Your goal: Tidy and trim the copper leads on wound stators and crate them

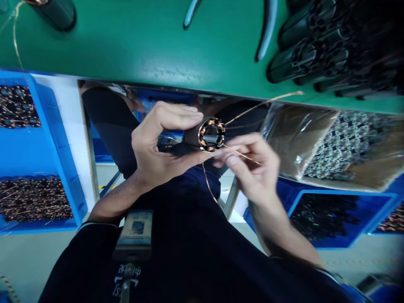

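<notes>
A dark cylindrical motor stator [192, 135] with copper windings round its open end is held in front of my lap, that end turned to the right. My left hand [158, 145] is closed around it, fingers on top and thumb along the lower side. My right hand [257, 168] is just right of the winding end, its thumb and fingers closed on a thin copper wire [243, 155] coming out of the stator. A second copper wire [265, 102] sticks out up and right toward the table edge. Another loose wire [206, 181] hangs below the stator.
Dark stator cores [287, 63] stand in rows on the green table [158, 46], near plier handles [267, 33]. One wired stator [59, 14] lies top left. Blue bins [59, 147] hold wound parts at left; a carton [296, 139] of metal rings and a blue bin [356, 242] sit right.
</notes>
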Demonstrator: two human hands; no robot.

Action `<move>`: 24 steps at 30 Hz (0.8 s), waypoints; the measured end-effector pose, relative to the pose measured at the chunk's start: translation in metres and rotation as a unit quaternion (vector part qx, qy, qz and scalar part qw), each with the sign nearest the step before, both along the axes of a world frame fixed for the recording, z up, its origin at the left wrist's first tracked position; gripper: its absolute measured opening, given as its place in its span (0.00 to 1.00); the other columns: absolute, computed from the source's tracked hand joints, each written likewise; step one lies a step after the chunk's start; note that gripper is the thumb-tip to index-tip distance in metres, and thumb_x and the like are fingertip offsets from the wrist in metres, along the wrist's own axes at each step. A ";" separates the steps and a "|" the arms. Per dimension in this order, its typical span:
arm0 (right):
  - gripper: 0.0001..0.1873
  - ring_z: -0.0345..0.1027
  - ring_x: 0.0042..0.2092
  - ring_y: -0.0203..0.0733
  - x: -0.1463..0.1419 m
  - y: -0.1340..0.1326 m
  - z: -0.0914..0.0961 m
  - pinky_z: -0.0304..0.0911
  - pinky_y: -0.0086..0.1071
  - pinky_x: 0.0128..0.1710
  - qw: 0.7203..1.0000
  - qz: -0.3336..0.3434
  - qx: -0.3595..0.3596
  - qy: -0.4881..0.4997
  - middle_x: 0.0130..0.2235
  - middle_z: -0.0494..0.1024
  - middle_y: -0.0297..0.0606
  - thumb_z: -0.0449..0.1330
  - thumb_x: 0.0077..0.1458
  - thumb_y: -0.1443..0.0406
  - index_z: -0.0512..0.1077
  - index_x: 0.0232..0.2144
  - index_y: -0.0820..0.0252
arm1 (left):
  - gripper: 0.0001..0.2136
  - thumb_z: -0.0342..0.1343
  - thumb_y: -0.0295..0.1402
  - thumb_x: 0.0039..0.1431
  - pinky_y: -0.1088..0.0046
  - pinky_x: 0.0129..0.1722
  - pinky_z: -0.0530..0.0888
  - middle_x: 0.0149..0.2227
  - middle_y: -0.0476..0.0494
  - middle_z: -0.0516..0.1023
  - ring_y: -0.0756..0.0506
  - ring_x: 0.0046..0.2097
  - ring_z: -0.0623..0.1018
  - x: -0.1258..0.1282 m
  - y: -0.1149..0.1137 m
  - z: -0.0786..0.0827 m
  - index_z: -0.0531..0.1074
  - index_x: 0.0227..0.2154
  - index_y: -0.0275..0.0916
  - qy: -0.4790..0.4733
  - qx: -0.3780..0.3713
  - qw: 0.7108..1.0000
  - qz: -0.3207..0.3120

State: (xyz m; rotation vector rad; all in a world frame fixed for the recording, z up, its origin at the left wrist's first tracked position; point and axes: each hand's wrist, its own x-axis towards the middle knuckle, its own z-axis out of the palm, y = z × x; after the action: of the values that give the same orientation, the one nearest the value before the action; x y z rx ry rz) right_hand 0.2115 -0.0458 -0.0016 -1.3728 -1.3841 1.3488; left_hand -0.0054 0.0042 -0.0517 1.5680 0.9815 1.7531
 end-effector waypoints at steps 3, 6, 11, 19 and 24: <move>0.33 0.90 0.45 0.47 -0.030 0.003 -0.014 0.89 0.40 0.44 0.973 0.002 -0.055 0.224 0.52 0.90 0.36 0.76 0.66 0.45 0.78 0.68 0.43 | 0.32 0.81 0.60 0.57 0.61 0.56 0.86 0.47 0.46 0.88 0.41 0.52 0.90 0.011 0.006 -0.020 0.82 0.54 0.44 -0.037 0.046 0.998 -0.024; 0.29 0.91 0.49 0.46 -0.045 0.012 -0.013 0.89 0.41 0.52 0.960 -0.021 -0.074 0.270 0.57 0.90 0.33 0.74 0.70 0.52 0.78 0.69 0.41 | 0.32 0.80 0.58 0.60 0.66 0.54 0.87 0.51 0.47 0.90 0.43 0.53 0.91 -0.002 0.010 -0.026 0.83 0.59 0.47 -0.037 0.032 0.995 -0.092; 0.30 0.90 0.46 0.40 -0.046 0.021 -0.006 0.87 0.31 0.52 0.981 -0.070 -0.011 0.183 0.46 0.92 0.33 0.80 0.61 0.67 0.82 0.63 0.49 | 0.23 0.77 0.33 0.66 0.73 0.53 0.87 0.62 0.43 0.89 0.43 0.61 0.89 -0.048 0.010 0.002 0.85 0.63 0.45 0.023 -0.066 0.976 -0.208; 0.31 0.88 0.42 0.43 -0.051 0.022 -0.004 0.88 0.37 0.47 0.988 -0.044 -0.028 0.144 0.45 0.90 0.30 0.81 0.61 0.61 0.79 0.63 0.42 | 0.08 0.75 0.40 0.71 0.77 0.42 0.84 0.37 0.52 0.87 0.52 0.40 0.86 -0.019 -0.007 0.025 0.86 0.40 0.42 -0.155 -0.269 0.951 -0.004; 0.27 0.89 0.46 0.46 -0.044 0.021 -0.002 0.90 0.39 0.49 0.980 -0.046 -0.026 0.191 0.57 0.90 0.32 0.78 0.64 0.55 0.81 0.63 0.37 | 0.15 0.73 0.46 0.70 0.87 0.29 0.76 0.39 0.51 0.81 0.55 0.37 0.81 -0.014 -0.029 -0.001 0.78 0.42 0.42 -0.319 -0.483 0.814 -0.042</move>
State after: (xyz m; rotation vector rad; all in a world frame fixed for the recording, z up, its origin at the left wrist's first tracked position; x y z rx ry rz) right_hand 0.1676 -0.0250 -0.0034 -1.1211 -1.0237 1.5027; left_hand -0.0190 -0.0251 -0.0532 0.3236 1.1267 1.2026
